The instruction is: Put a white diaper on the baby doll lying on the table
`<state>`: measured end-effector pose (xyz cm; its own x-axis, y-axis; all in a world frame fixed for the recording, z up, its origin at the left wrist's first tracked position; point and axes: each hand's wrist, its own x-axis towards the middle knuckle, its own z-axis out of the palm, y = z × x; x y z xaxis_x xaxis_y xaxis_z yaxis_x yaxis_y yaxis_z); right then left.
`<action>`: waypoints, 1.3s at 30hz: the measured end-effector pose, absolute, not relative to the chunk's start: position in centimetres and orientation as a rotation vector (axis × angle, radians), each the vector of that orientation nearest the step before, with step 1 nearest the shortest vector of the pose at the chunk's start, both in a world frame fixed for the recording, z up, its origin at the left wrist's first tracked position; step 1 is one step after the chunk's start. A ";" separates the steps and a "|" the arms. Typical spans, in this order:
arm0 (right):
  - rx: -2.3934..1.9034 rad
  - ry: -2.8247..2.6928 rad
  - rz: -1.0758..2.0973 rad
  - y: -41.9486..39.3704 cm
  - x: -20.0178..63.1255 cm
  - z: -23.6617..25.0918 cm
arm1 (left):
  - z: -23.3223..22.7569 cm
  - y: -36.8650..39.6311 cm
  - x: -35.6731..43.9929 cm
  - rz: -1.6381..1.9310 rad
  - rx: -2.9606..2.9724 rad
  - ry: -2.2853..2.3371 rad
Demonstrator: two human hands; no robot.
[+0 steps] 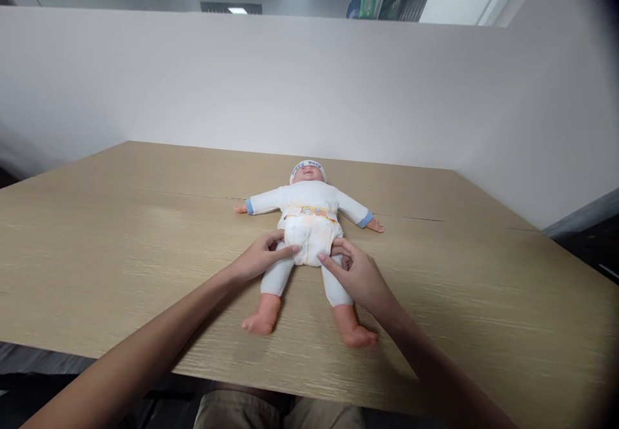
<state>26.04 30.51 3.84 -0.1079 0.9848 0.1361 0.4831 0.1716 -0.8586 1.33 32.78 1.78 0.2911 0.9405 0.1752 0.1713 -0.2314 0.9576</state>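
A baby doll in a white outfit with blue cuffs lies on its back, arms spread and feet towards me. Around its hips is a white diaper with a colourful strip at the waist. My left hand grips the diaper's leg edge on the left side, thumb on the front and fingers partly hidden behind the doll's thigh. On the other side, my right hand has its thumb and curled fingers closed on the diaper's right leg edge. Both bare feet of the doll stick out below my hands.
The doll rests on a wide wooden table with seams running across it. A pale partition wall rises behind the far edge. Dark objects stand beyond the table at the right, and my lap is below the front edge.
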 end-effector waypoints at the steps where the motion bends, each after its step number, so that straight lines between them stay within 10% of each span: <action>1: -1.403 -1.765 0.806 30.4 25.9 3.9 | 1.7 32.8 1.5 1.008 1.615 1.005; 28: -1.301 -1.617 0.886 31.5 26.1 2.7 | 0.7 33.0 2.2 1.102 1.175 0.910; 39: -1.322 -1.731 0.410 30.3 26.7 2.0 | 2.7 30.9 0.7 1.077 1.204 0.919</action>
<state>26.72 30.28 2.02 -0.0318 0.8940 0.4469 0.5982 0.3752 -0.7081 0.73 30.93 2.68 0.2553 0.9668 0.0077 -0.1444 0.0302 0.9891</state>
